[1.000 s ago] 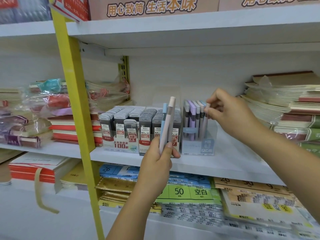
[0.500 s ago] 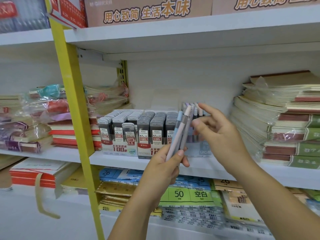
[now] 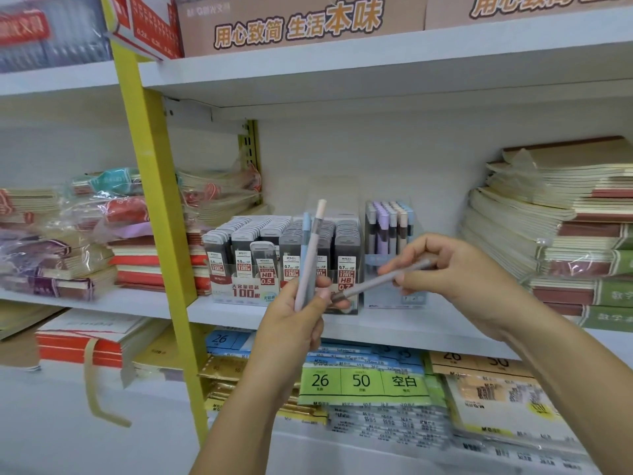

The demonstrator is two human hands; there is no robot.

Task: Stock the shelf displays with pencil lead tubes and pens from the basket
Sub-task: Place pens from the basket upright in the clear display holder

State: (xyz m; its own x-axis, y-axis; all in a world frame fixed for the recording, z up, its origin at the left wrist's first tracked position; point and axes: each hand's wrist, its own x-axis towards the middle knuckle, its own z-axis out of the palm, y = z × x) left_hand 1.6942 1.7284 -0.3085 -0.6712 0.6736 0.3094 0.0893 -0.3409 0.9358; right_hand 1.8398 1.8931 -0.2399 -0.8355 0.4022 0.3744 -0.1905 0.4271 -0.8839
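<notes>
My left hand (image 3: 294,323) grips two pens (image 3: 310,255) upright, one pale pink and one light blue, in front of the lead tube display (image 3: 284,262) on the middle shelf. My right hand (image 3: 455,269) pinches a third, greyish pen (image 3: 380,281) that lies nearly level, its tip close to my left thumb. Behind it stands the clear pen display box (image 3: 390,255) with several pastel pens upright in it. The basket is out of view.
A yellow upright post (image 3: 154,207) stands left of the displays. Stacks of notebooks (image 3: 565,228) fill the shelf's right side, wrapped notebook packs (image 3: 85,234) the left. Label packs (image 3: 363,382) lie on the shelf below. An upper shelf (image 3: 342,63) hangs overhead.
My right hand left the pen display box, came to my left hand and drew one pen out of the bunch; it now holds that pen sideways. The left hand keeps two pens.
</notes>
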